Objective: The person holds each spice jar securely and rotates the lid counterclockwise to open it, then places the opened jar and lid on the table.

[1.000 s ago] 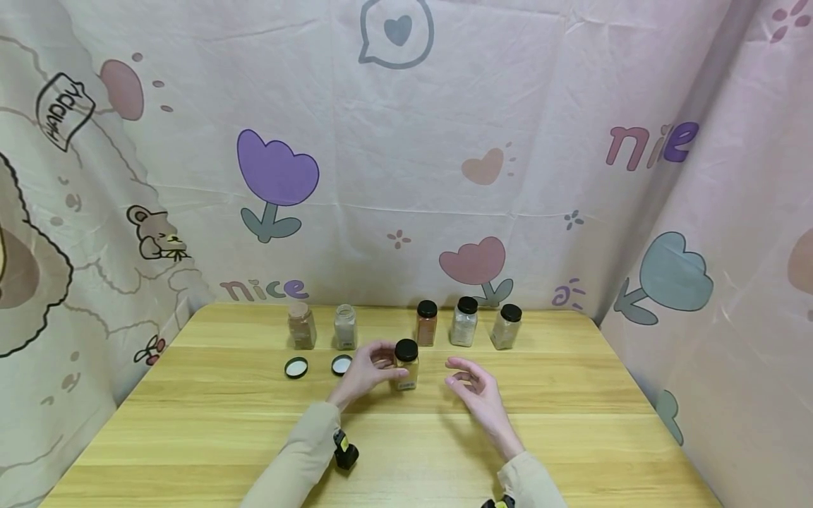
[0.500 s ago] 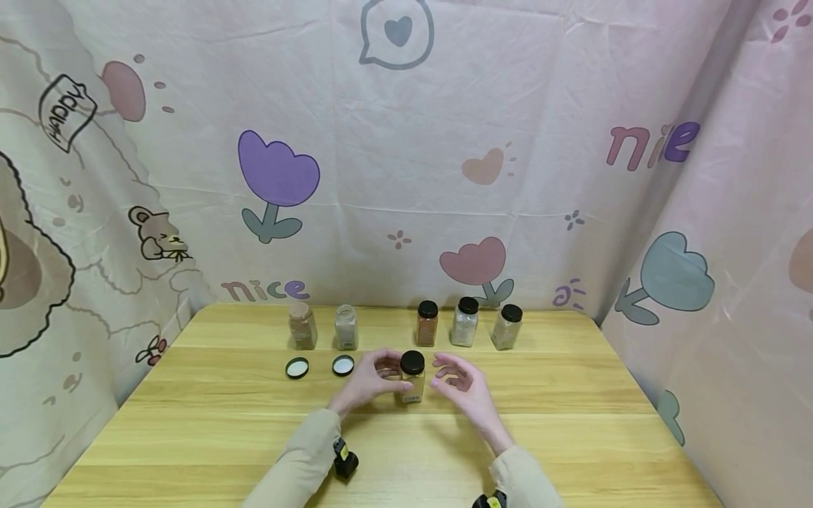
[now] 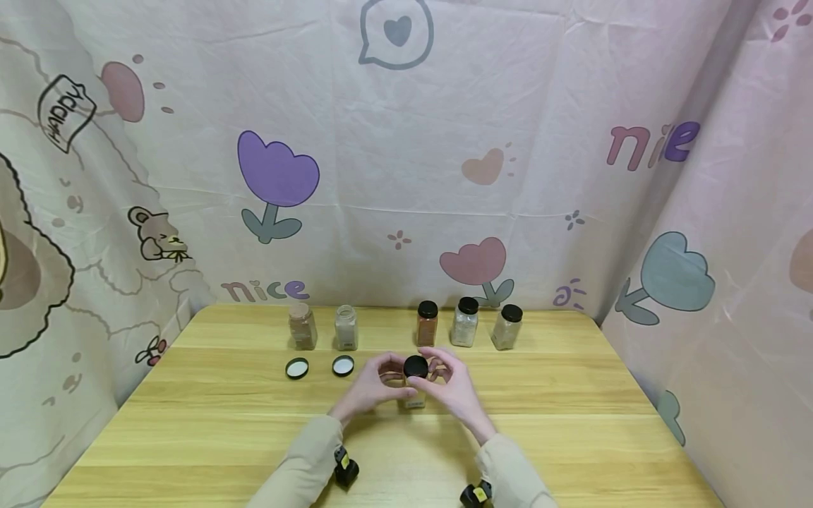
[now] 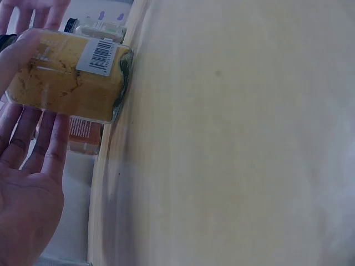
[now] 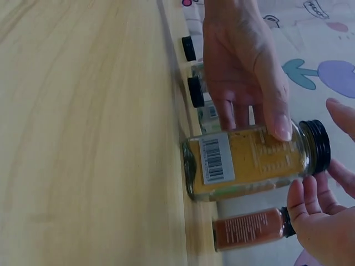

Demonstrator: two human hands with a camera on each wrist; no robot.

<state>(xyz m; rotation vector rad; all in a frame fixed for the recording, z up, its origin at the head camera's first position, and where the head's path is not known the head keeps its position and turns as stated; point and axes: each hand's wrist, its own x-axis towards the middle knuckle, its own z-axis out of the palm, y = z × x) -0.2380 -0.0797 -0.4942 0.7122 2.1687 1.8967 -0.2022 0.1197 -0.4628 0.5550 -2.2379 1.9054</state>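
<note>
Near the table's middle, a square glass jar [image 5: 238,160] of yellow-brown powder stands in my left hand [image 3: 368,389], its black lid [image 3: 416,367] on. The left thumb [image 5: 282,126] presses the front of the glass below the neck, and that hand's fingers pass behind the jar. A barcode label [image 4: 99,55] faces the wrist cameras. My right hand [image 3: 452,384] surrounds the lid: its fingers [image 5: 310,197] are bent close beside the lid, while the right wrist view shows a gap between thumb [image 5: 339,115] and lid.
Behind stand three black-lidded jars: a red one [image 3: 427,324], a white one [image 3: 464,323] and a pale one [image 3: 507,328]. At left are a lidless brown jar [image 3: 303,328] and a lidless grey-white jar [image 3: 346,329]. Two loose lids, one [image 3: 296,367] beside another [image 3: 343,365], lie before them.
My left hand has brought the yellow-brown jar slightly nearer and to the right. The right hand has moved left from beside the jar to around its lid.
</note>
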